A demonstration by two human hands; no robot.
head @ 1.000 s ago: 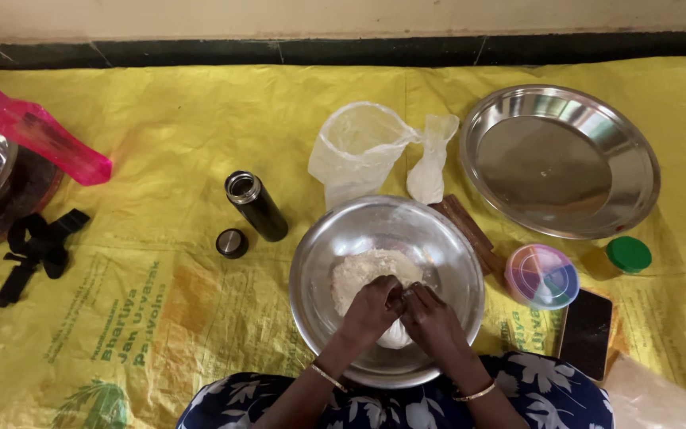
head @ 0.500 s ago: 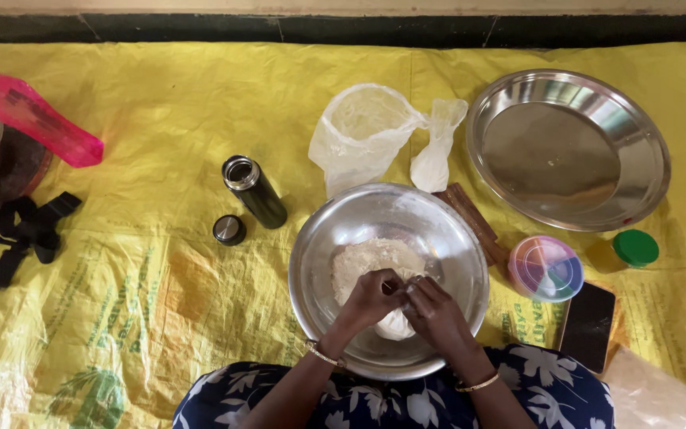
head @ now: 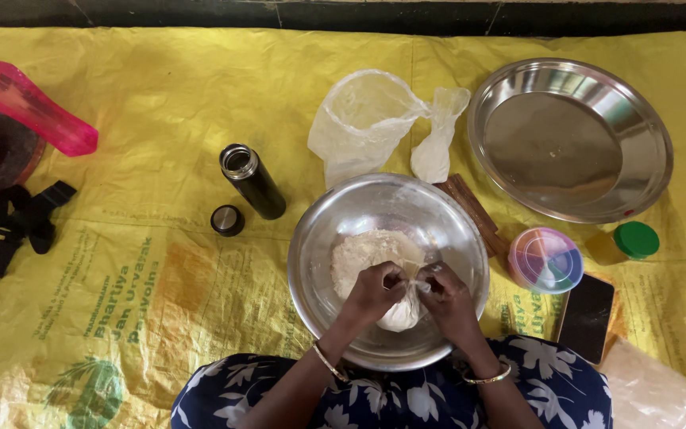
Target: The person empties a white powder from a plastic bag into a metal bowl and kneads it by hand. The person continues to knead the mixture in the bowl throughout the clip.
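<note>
A yellow woven plastic mat (head: 160, 302) covers the floor; a dark strip of floor (head: 438, 16) runs along its far edge; soft, even daylight.

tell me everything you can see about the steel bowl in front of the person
The steel bowl is round, deep and shiny, seemingly metal, sitting upright on the yellow mat just before the person's lap. Inside lies a pale heap of flour. Over it, the left hand and right hand pinch a small clear bag holding something white. A wooden piece lies against its far right rim.
</note>
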